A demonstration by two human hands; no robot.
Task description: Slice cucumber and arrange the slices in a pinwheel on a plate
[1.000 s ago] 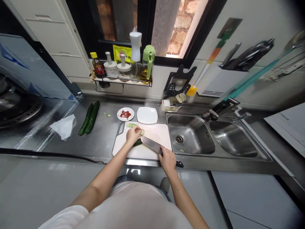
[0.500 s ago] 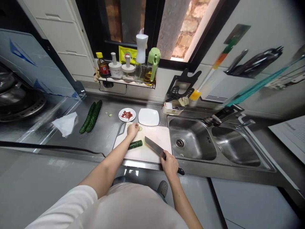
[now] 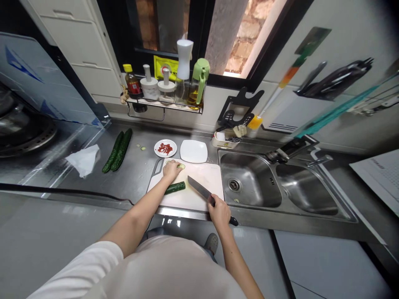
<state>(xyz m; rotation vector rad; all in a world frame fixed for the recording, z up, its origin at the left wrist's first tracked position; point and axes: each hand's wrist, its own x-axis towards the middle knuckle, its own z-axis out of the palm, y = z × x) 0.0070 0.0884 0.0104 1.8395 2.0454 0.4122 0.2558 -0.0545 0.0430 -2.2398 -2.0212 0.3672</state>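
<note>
My right hand is wrapped round the black handle of a kitchen knife, its blade slanting up and left over the white cutting board. Near the board's top left my left hand has its fingers drawn together on a pale cucumber slice; part of another slice shows behind the knuckles. A cut piece of dark green cucumber lies on the board below that hand, its left end hidden under the wrist. The knife blade stands apart from the cucumber piece.
Behind the board are a small plate of chopped red pieces and a white square plate. Two whole cucumbers and a crumpled white tissue lie left. The double sink is right. A condiment rack hangs above.
My left hand has shifted slightly down, and its fingertips now meet the cucumber slice. The knife stays in my right hand almost unmoved. The whole view has drifted a little.
</note>
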